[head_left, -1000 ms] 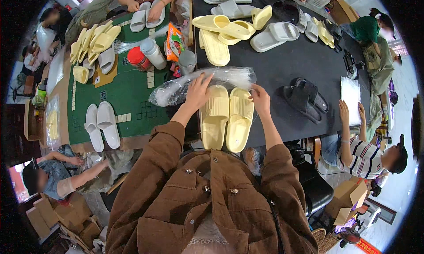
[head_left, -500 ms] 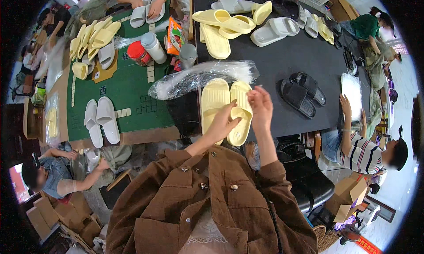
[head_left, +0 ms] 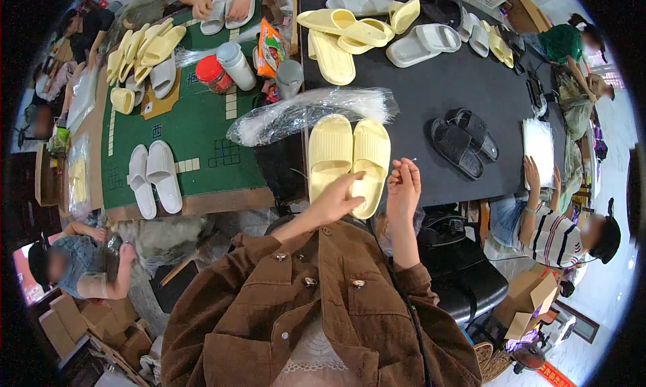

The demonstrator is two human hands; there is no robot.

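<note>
At table edge [head_left: 444, 196]: hands [head_left: 405, 188] by 2 yellow slippers [head_left: 331, 155], gap before black pair [head_left: 455, 150].

Dark character [head_left: 157, 130] on green mat [head_left: 192, 130], pale lettering [head_left: 553, 373] on red banner [head_left: 564, 380]

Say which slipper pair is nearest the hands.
The yellow pair straight ahead, with the left hand over it; the black pair lies off right, other yellow slippers farther away.
</note>
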